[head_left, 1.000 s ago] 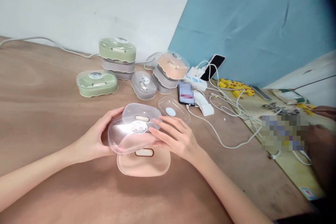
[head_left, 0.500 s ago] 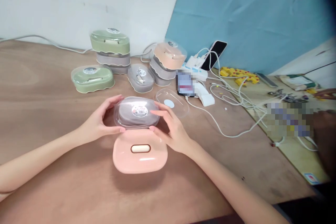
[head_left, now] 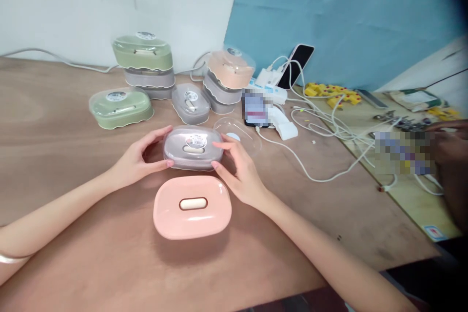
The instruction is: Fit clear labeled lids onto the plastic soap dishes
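Observation:
Between my two hands sits a grey oval soap box (head_left: 179, 148) with a clear plastic cover and a round label on top. My left hand (head_left: 141, 156) grips its left end, thumb at the near side and fingers at the far side. At the right end, my right hand (head_left: 241, 170) holds it the same way, with fingertips on the clear cover. Just in front of it lies a pink soap box (head_left: 192, 222) with a cream oval inset and no clear cover. A loose clear cover (head_left: 248, 139) rests on the table behind my right hand.
Green, grey and pink covered boxes (head_left: 142, 56) stand stacked at the back, beside a single green box (head_left: 120, 109) and a grey one (head_left: 190, 107). Phones (head_left: 298, 66), a power strip (head_left: 268, 90) and white cables (head_left: 329, 129) lie right. Another person's hand (head_left: 448, 148) is at far right.
The grey box has tilted level, its top with the cream inset now facing up under the clear cover. My hands stay around it. The view has shifted slightly.

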The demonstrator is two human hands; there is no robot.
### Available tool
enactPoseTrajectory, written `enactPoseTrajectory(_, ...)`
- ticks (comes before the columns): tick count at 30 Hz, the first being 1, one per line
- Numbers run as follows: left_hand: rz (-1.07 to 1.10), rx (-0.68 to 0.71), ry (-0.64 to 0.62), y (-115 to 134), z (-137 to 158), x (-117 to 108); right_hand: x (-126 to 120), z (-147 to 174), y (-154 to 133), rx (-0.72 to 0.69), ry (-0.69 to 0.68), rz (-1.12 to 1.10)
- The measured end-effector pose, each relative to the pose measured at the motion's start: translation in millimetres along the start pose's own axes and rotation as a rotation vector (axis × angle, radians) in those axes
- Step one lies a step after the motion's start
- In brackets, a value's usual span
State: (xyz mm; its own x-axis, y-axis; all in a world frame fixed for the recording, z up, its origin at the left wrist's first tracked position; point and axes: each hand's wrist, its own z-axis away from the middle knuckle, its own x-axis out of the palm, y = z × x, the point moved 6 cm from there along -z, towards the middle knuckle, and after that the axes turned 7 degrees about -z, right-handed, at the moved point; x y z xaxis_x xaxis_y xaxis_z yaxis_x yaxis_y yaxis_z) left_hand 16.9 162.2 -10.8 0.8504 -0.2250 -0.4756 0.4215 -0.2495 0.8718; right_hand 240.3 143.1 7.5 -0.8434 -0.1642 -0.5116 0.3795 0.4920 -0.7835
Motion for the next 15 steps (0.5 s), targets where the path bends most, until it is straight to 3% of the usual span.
enactPoseTrajectory(6, -0.046, 0.024, 0.006, 2.1, 2.3, -1.6, -0.3, 0.8, 4.3, -0.002, 0.035, -0.044)
enactPoseTrajectory(15, -0.136, 0.058, -0.038, 0.3, 3.2, -1.1, -0.9, 1.3, -2.4, -0.115, 0.047, 0.097)
